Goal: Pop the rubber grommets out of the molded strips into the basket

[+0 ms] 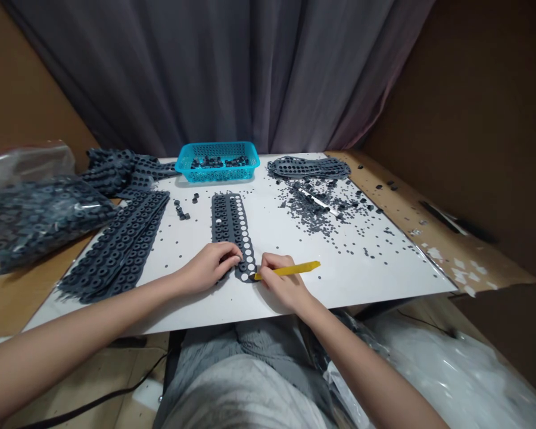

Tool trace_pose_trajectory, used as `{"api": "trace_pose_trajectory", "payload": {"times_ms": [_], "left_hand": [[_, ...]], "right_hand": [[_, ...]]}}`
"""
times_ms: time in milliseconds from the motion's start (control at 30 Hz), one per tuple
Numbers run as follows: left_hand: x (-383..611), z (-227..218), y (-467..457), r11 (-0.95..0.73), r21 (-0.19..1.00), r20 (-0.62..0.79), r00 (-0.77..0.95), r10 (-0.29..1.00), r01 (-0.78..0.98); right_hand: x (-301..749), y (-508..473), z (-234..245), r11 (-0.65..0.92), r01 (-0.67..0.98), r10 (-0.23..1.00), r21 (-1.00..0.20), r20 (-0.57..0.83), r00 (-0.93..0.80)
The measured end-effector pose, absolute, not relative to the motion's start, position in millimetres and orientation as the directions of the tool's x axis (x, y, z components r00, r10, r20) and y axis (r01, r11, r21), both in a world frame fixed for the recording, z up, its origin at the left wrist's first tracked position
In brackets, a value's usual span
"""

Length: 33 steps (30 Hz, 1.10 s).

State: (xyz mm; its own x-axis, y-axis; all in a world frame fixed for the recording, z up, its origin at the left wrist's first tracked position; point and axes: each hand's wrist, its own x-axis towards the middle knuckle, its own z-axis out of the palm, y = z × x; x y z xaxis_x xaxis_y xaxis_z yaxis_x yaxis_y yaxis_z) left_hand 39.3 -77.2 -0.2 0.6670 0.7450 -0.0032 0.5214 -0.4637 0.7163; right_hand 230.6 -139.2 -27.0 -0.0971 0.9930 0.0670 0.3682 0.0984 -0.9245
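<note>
In the head view, a dark grey rubber-like strip [228,226] lies lengthwise on the white board in front of me. Rows of ring-shaped pieces show along its left part, and a column of round holes showing white runs down its right edge. My left hand [212,266] rests over the strip's near left side, thumb and fingers curled together; whatever is between them is hidden. In my right hand [282,280] is a slim yellow tool [297,269], gripped like a pen. Its tip touches or nearly touches the strip's near right corner, by the lowest holes.
A blue basket [218,175] holds dark pieces at the back. More ringed strips [116,250] and a clear bag [40,214] of dark rings lie left. Rear right are stacked perforated strips [310,167], scattered dark bits [310,217] and a white stick [318,202].
</note>
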Motion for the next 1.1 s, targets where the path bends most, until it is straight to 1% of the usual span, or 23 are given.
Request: {"api": "trace_pose_trajectory", "payload": {"times_ms": [67,133,200,267,333,433,567,667,767,867,967,1033,1100], "left_hand": [[36.5,2.5,-74.4,-0.369,0.783,-0.038,0.63,0.776,0.501],[34.1,5.0,-72.9,-0.23,0.877,-0.084,0.607,0.791,0.421],[33.0,6.7,-73.2,-0.064,0.948,-0.142,0.595,0.791,0.311],[33.1,7.3,-75.9,0.106,0.973,-0.207,0.577,0.791,0.203],[34.2,6.8,-80.9,0.276,0.956,-0.284,0.562,0.777,0.101],[36.6,5.0,-90.6,0.486,0.873,-0.382,0.563,0.733,-0.04],[39.0,2.9,-99.8,0.622,0.77,-0.455,0.559,0.694,-0.145],[39.6,1.8,-102.2,0.675,0.714,-0.491,0.555,0.672,-0.186],[39.9,0.2,-103.2,0.671,0.715,-0.479,0.562,0.675,-0.195],[41.7,-1.8,-103.4,0.583,0.794,-0.4,0.572,0.716,-0.174],[45.2,-3.9,-101.7,0.477,0.871,-0.343,0.552,0.76,-0.117],[46.9,-4.3,-99.2,0.411,0.91,-0.317,0.539,0.78,-0.059],[46.1,-3.1,-95.4,0.299,0.954,-0.27,0.522,0.809,0.03]], "right_hand": [[230.8,-139.6,-27.7,0.085,0.362,0.994,-0.928,0.055,-0.094],[231.7,-140.5,-27.9,0.071,0.332,0.994,-0.941,0.04,-0.102],[233.4,-141.4,-28.2,0.046,0.247,0.994,-0.968,0.02,-0.103],[235.2,-141.8,-28.9,0.011,0.125,0.996,-0.992,0.0,-0.084],[236.5,-141.6,-30.3,-0.017,0.034,0.998,-0.999,-0.019,-0.059],[236.8,-140.7,-32.8,-0.034,0.016,0.999,-0.999,-0.034,-0.033],[235.4,-141.4,-33.9,-0.015,-0.006,1.0,-1.0,-0.015,-0.001],[233.6,-144.1,-29.4,0.044,-0.04,0.999,-0.998,0.043,0.026],[229.0,-147.1,-20.2,0.115,-0.012,0.993,-0.993,0.115,0.015],[219.4,-149.1,-10.7,0.216,0.073,0.976,-0.974,0.216,-0.014],[209.9,-148.4,-4.0,0.325,0.167,0.945,-0.931,0.327,-0.018],[211.6,-142.5,-0.7,0.378,0.212,0.924,-0.901,0.382,-0.026],[225.9,-127.8,2.3,0.426,0.266,0.901,-0.865,0.434,-0.031]]}}
